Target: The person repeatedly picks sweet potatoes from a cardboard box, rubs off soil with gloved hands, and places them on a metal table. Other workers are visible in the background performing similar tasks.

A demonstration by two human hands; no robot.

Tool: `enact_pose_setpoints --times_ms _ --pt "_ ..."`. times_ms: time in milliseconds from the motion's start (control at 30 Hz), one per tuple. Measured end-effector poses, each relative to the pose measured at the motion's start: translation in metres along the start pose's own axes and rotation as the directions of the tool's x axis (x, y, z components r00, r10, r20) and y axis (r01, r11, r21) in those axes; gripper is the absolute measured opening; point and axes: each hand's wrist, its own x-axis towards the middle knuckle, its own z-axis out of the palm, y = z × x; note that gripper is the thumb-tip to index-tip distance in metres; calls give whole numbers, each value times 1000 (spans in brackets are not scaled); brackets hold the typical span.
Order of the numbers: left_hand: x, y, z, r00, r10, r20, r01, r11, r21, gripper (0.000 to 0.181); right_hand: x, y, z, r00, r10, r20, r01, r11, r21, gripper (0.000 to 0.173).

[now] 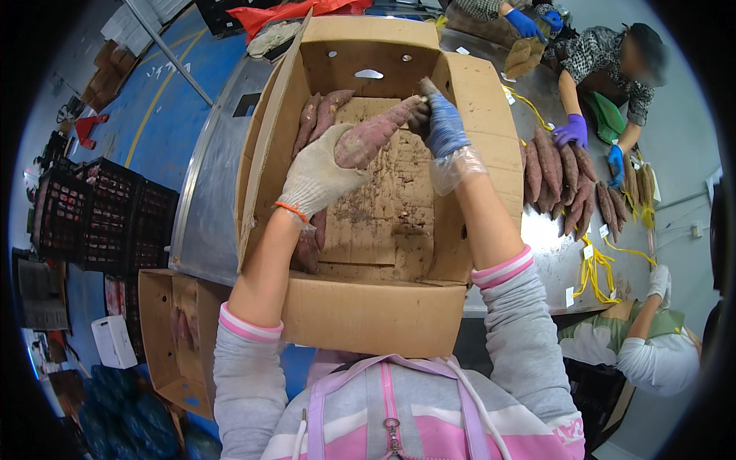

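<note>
A large reddish sweet potato (374, 135) is held slantwise over an open cardboard box (374, 319). My left hand (322, 172), in a white knit glove with an orange cuff, grips its thick end. At its narrow tip is my right hand (445, 123), in a blue knit glove with clear plastic at the wrist; the fingers close about the tip and partly hide it. More sweet potatoes (330, 112) lie along the box's left wall, some partly covered by my left hand and forearm. Soil and crumbs litter the cardboard lining (368, 221).
The box stands on a metal table (215, 172). To the right are piled sweet potatoes (555, 167), yellow ties (595, 273) and co-workers' gloved hands (572, 131). Black crates (109, 213) and another cardboard box (167, 339) stand at left.
</note>
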Motion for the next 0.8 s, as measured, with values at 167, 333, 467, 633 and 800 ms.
enact_pose_setpoints --times_ms 167,333,467,633,800 --pt "8 -14 11 995 92 -28 -94 988 -125 76 9 -2 -7 976 -188 110 211 940 -269 51" --pt "7 -17 15 998 30 47 -15 955 -296 81 -21 1 8 850 -491 190 443 472 -762 43" --pt "8 -24 20 991 -10 131 69 887 -456 83 -18 11 11 745 -622 238 553 378 -742 39" --pt "2 -6 11 926 -117 358 366 505 -782 72 -17 7 11 487 -695 529 712 -34 -701 10" --pt "16 -40 18 929 -244 278 355 379 -855 58 -34 5 23 386 -334 860 730 -460 -506 55"
